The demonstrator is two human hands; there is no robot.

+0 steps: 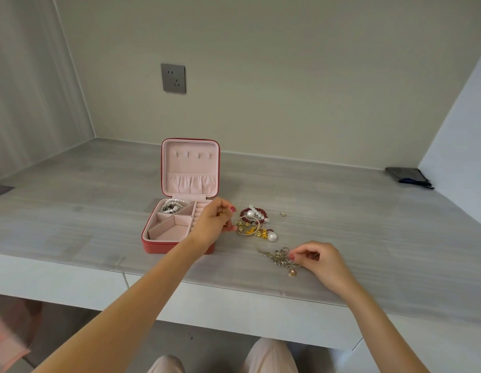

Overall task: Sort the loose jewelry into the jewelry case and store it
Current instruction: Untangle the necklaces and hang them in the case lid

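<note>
Beside the open jewelry case (177,211), her left hand (216,223) pinches something small and gold, seemingly to store it, while her right hand (318,261) pinches the silver chain (278,257).

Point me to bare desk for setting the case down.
Bare: the wide stretch left of the jewelry case, and right of the stud toward the dark pouch. Crowded: between the case and the chain pile, where both hands work.

Coral-red jewelry case (177,247) with pale pink lining; grey wood-grain worktop (72,224); dark red and white bead bracelet (254,212); gold pieces (251,228).
</note>
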